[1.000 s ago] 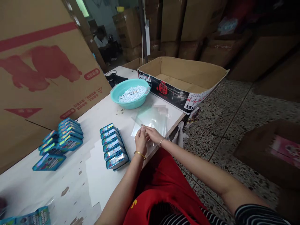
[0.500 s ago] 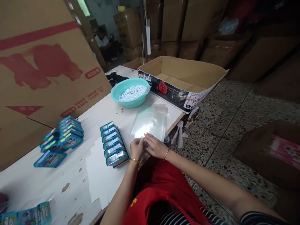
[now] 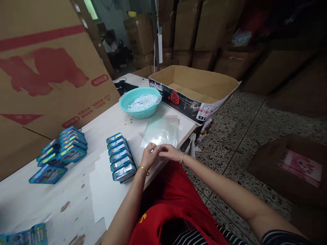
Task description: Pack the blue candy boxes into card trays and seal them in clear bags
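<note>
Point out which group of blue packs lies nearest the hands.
The row of blue packs just left of the left hand; the other groups lie farther left.

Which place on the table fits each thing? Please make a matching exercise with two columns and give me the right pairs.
Things:
1. teal bowl
2. clear plastic bags
3. row of blue packs
4. open carton

Places:
A. just left of the left hand
B. at the far right end of the table, its end hanging over the edge
C. under the fingers of both hands
D. left of the carton, holding white beads

Pairs: 1-D, 2-C, 3-A, 4-B
</note>
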Demonstrator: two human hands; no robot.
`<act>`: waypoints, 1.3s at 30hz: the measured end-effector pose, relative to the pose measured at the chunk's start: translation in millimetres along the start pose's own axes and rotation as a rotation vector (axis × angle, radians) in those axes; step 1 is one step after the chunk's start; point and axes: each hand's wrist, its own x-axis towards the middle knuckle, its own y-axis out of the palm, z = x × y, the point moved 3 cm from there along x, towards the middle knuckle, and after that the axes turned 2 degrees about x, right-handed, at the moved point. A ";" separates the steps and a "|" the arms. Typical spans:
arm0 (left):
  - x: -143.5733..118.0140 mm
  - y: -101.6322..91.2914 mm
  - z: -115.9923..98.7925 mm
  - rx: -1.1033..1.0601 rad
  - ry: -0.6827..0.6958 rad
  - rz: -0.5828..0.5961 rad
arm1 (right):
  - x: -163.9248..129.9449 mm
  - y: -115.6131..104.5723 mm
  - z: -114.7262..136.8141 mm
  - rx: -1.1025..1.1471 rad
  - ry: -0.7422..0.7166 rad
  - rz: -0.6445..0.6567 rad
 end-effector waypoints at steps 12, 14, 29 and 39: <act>21.0 -10.3 -65.3 -0.285 0.165 -0.257 | -54.4 -52.3 154.8 -0.624 -0.662 -0.570; 24.4 -6.3 -53.8 -0.375 0.069 -0.328 | -57.3 -33.0 166.9 -0.881 -0.630 -0.535; 0.8 19.2 14.1 -0.253 -0.378 -0.354 | -33.4 30.8 43.9 -0.981 0.138 -0.308; -1.0 12.6 38.6 -0.060 -0.278 -0.347 | -26.3 -17.2 36.0 -0.624 -0.046 -0.388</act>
